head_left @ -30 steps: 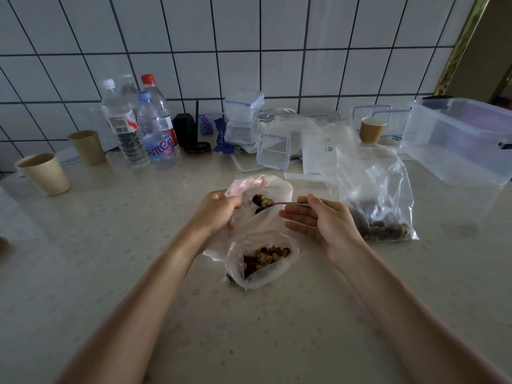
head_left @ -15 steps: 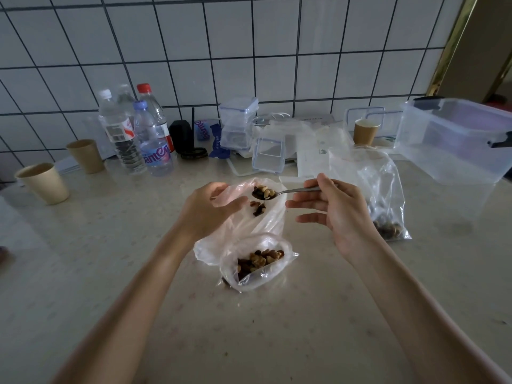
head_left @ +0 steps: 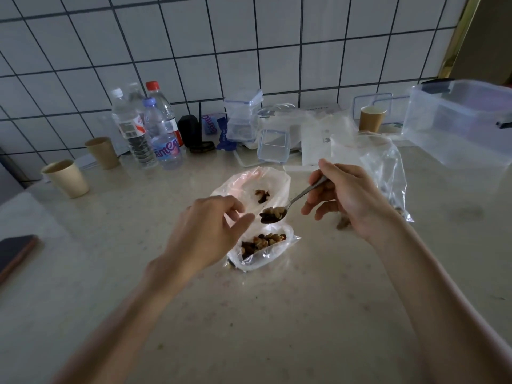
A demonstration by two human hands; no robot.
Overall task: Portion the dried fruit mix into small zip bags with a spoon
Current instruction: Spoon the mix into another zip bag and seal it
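The right hand point(head_left: 349, 200) has its grip closed on the handle of a metal spoon point(head_left: 293, 202), thumb on top and fingers curled beneath. The spoon's bowl is heaped with nuts and dried fruit and hangs over the mouth of a small zip bag point(head_left: 257, 217) lying on the worktop point(head_left: 277, 314). The left hand point(head_left: 210, 231) is at the bag's left edge, thumb and forefinger bent towards the plastic; I cannot tell whether they pinch it or hover just off it. A few pieces of mix point(head_left: 261, 195) sit in the bag's upper part, and a larger clump point(head_left: 261, 241) fills its near end. Behind the right hand stands a bigger clear bag point(head_left: 388, 173) of mix. Along the tiled wall are 4 bottles point(head_left: 151, 128), 3 paper cups point(head_left: 66, 178), small clear boxes point(head_left: 243, 117) and a large clear tub point(head_left: 457, 120). A dark phone point(head_left: 15, 252) lies at the far left.
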